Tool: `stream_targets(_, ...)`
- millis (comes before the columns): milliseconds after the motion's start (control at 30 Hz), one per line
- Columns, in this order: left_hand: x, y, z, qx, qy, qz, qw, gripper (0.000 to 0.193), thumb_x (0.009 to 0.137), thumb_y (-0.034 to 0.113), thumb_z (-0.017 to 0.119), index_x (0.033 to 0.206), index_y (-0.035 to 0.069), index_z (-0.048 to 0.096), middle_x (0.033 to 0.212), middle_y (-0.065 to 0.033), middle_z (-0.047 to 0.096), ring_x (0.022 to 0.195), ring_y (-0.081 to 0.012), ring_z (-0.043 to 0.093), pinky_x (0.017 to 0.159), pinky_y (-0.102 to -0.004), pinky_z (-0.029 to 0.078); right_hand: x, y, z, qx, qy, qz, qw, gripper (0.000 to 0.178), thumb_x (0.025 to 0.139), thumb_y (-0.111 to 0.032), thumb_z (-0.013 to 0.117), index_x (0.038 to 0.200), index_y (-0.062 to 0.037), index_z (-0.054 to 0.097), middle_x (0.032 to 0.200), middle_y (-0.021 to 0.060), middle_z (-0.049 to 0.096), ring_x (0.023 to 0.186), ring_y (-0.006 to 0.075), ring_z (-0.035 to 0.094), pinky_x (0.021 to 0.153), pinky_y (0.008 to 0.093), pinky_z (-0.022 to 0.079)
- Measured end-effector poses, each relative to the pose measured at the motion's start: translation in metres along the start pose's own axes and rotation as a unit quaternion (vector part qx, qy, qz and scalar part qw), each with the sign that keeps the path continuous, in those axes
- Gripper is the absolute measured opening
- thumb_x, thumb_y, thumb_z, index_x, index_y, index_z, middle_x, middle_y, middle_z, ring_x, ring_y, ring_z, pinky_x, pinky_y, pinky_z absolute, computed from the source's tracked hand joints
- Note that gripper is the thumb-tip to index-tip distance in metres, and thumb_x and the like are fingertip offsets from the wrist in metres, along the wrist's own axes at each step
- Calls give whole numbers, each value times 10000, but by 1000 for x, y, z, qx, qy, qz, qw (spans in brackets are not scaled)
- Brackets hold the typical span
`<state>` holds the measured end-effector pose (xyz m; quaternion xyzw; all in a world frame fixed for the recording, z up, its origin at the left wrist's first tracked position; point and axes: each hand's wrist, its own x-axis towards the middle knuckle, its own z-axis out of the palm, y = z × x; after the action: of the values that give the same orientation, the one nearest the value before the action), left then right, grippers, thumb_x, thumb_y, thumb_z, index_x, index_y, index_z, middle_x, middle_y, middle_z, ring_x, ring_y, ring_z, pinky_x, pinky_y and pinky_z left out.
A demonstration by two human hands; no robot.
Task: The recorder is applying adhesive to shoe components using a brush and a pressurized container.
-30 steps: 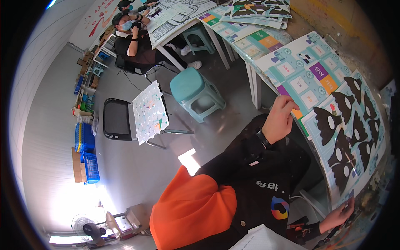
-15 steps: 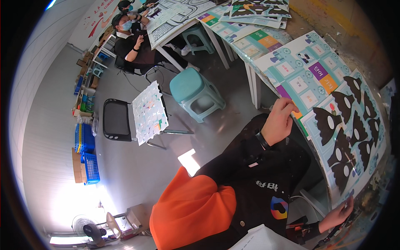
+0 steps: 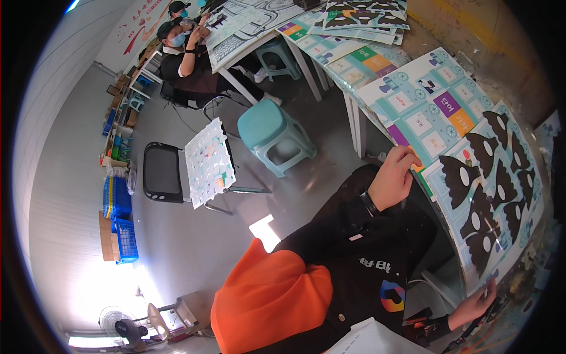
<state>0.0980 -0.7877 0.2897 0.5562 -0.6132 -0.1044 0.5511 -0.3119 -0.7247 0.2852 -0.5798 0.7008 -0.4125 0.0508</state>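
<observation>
A printed sheet with black, scallop-edged shapes and white ovals lies at the right of the table. My left hand is closed, with bent fingers at the near edge of this sheet, where it overlaps a pale blue printed sheet with purple and orange squares. At the black-shape sheet's lower corner is my right hand, fingers curled together against the edge. Its grip is partly hidden.
More printed sheets are stacked farther along the table. A teal stool and a chair bearing a cut sheet stand on the floor. A masked co-worker sits at another table. Blue crates line the wall.
The co-worker's near hand has risen toward the face. My hands stay at the sheet's edge, while the whole view has shifted slightly.
</observation>
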Motion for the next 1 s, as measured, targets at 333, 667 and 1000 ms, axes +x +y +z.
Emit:
stream_targets(333,2,2,2,-11,-7,-4,1000,340,771,-124,509,1044,46,621,1102,-118,534,967,-289,563,743,-345,484,2,7,-3,-2,-4,-21,1000,307,1012,-51,487,1289,17,598,1262,141,628,1165,257,610,983,371,477)
stream_targets(667,3,0,1,-11,-8,13,1000,315,792,-114,527,1050,42,616,1071,-111,541,949,-289,559,764,-349,480,-3,2,2,-17,14,9,1000,313,977,-29,485,1259,-12,621,1240,140,638,1134,266,625,915,380,520)
stream_targets(1000,-3,2,9,-24,-29,15,999,301,794,-104,541,1045,37,630,1042,-105,550,890,-252,565,713,-321,479,-7,-6,-2,-3,30,23,999,305,942,-7,514,1223,-2,630,1179,136,651,1082,266,630,898,371,509)
